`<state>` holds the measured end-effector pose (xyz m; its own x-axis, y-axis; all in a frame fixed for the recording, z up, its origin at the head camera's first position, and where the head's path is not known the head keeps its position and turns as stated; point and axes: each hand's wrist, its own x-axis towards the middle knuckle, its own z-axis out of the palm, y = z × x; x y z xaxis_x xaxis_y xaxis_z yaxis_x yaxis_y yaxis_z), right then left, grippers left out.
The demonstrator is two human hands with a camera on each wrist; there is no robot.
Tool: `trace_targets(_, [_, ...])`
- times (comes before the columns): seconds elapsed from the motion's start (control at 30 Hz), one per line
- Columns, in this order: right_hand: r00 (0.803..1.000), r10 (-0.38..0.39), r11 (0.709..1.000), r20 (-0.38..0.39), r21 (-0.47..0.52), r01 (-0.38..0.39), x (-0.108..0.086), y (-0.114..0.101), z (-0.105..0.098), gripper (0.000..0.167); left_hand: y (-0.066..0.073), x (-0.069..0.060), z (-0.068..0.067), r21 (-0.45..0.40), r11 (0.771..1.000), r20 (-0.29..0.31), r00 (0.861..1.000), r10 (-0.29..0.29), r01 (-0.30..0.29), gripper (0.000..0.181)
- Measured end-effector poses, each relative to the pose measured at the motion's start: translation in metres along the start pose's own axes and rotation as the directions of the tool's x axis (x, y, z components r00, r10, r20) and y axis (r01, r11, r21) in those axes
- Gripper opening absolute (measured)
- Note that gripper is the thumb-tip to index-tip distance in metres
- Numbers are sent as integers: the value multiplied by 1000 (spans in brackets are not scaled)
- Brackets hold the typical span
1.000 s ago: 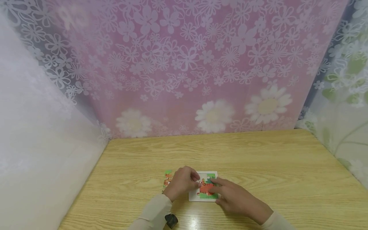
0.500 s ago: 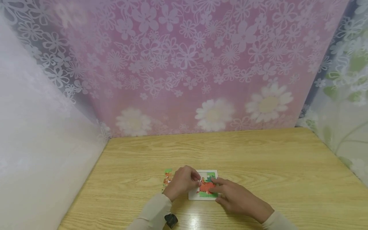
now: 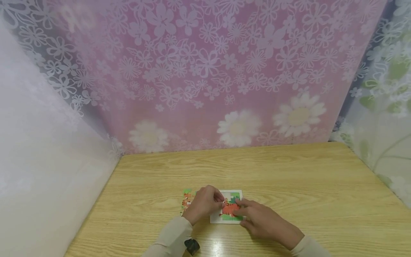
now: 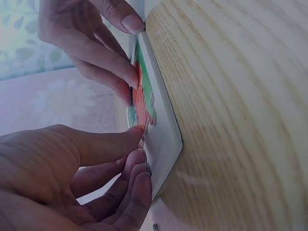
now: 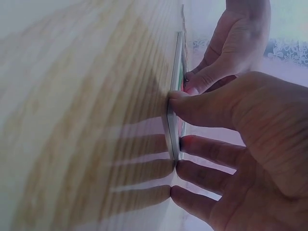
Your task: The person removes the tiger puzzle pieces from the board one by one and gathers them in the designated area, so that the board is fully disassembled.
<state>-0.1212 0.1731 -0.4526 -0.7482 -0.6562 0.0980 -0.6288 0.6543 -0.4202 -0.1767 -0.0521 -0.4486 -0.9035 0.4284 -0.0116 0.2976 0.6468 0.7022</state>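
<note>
A small jigsaw puzzle board (image 3: 216, 218) with a white frame lies on the wooden table, partly filled with an orange striped tiger body (image 3: 229, 210) on green. My left hand (image 3: 205, 203) pinches a small puzzle piece (image 4: 141, 141) between thumb and fingertips at the board's left part; the fingers hide most of it. On the board's right side rests my right hand (image 3: 264, 219). Its thumb touches the near right edge, and a fingertip presses on the tiger body. Loose puzzle pieces (image 3: 187, 201) showing a tiger face lie left of the board, partly behind the left hand.
The wooden table (image 3: 289, 171) runs back to a pink flowered curtain (image 3: 205, 71). A white sheet (image 3: 57, 142) hangs on the left and a leafy one (image 3: 388, 107) on the right. A black device (image 3: 192, 246) sits at the left wrist.
Both hands stay almost in place, the left still at the board's left part and the right still on its right side. The head view has shifted only slightly.
</note>
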Motion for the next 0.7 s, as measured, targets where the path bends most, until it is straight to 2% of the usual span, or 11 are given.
trace_targets(0.23, [1000, 1, 1000, -1, 12, -1, -1, 0, 0, 33, 0, 0, 0, -32, 999, 40, 998, -38, 40, 9])
trace_targets(0.37, [1000, 6, 1000, -3, 12, -6, -1, 0, 0, 33, -1, 2, 1, 1, 1000, 19, 999, -28, 28, 5])
trace_targets(0.7, [1000, 11, 1000, 1, 10, -11, -2, -1, 2, 32, -1, 1, 3, 14, 999, 22, 999, -37, 36, 6])
